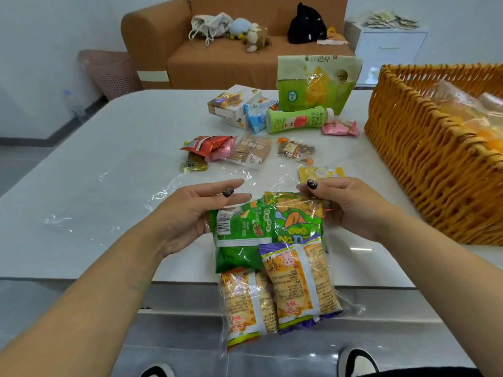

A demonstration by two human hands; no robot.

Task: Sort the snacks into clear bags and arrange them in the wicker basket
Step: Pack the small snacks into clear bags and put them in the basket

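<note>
The white table (81, 191) carries everything, its near edge running under the person's forearms, which leaves the work hanging partly out over the floor; the wicker basket (424, 170) stands on the right end of it, within easy reach of the right arm, and already holds filled clear bags of orange snacks (473, 123), so part of the sorting looks done.

Next in size, the clear bag (275, 270) now being handled hangs from both hands over the table's edge, weight pulling its contents down: two green snack packets (242, 232) near the top and two orange-and-purple packets (302, 284) at the bottom; held by its mouth like this, it probably lets the packets settle before the top is closed.

The left hand (190, 213) pinches the bag's upper left corner, thumb towards the packets, forefinger stretched out straight above; the right hand (345, 205) is clamped on the upper right corner, fingers curled behind the film; the two hands are held apart, stretching the opening flat between them.

A spare clear film (114, 197) lies flat on the table to the left, likely another bag.

Beyond, unsorted goods wait in a loose cluster: a tall green standing pouch (313, 83), a green drink bottle (296, 119) on its side, small boxes (234, 103), a red packet (209, 145), a brown cracker packet (253, 152), a nut mix sachet (295, 151), a pink wrapper (340, 128), and a yellow packet (321, 174) just beyond the right thumb.
</note>
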